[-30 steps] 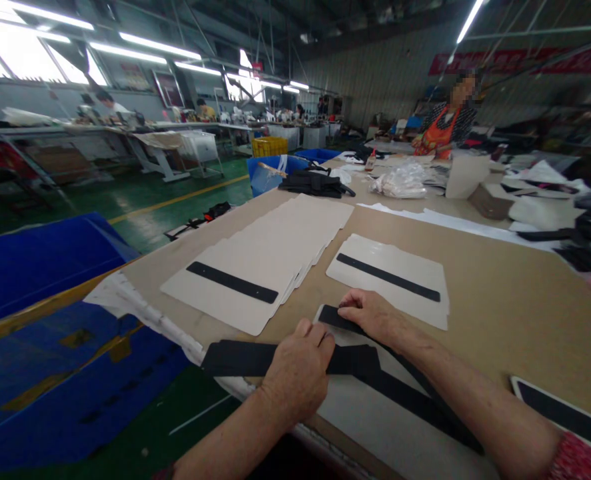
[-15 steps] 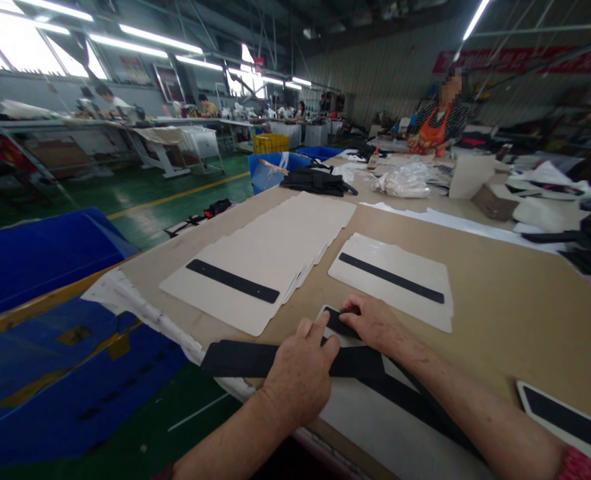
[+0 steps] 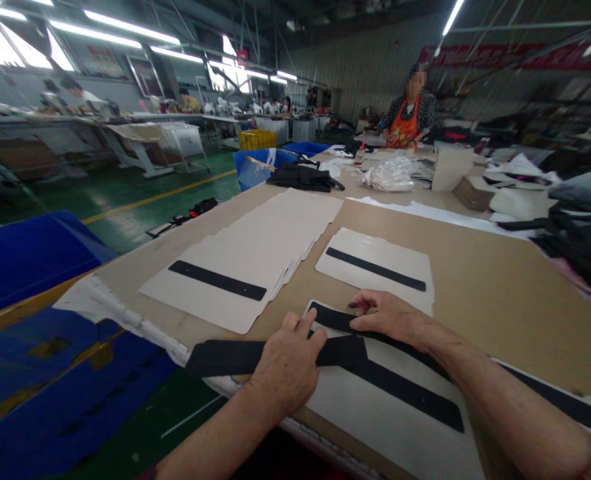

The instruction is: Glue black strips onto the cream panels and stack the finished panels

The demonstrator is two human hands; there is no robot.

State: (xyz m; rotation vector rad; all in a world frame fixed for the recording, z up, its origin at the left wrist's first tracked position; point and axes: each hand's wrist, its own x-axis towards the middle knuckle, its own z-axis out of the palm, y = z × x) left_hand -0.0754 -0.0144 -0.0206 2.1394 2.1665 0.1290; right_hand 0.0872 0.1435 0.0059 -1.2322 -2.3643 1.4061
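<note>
Black strips (image 3: pixel 225 358) lie clasped in left hand (image 3: pixel 288 363), right hand (image 3: pixel 398 321) unclenched, blue bin (image 3: pixel 30 260) alongside

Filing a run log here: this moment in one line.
left hand: over black strips, index finger at end of edge strip | right hand: at edge strip, fingers parted | pale board: under edge strip

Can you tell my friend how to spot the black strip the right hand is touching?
Start at the big tan-topped table, then find the pale panel at its near edge, partly under the forearms. The black strip runs along that panel's far edge. Unlike the other black strips, it has the right hand on it.
</note>
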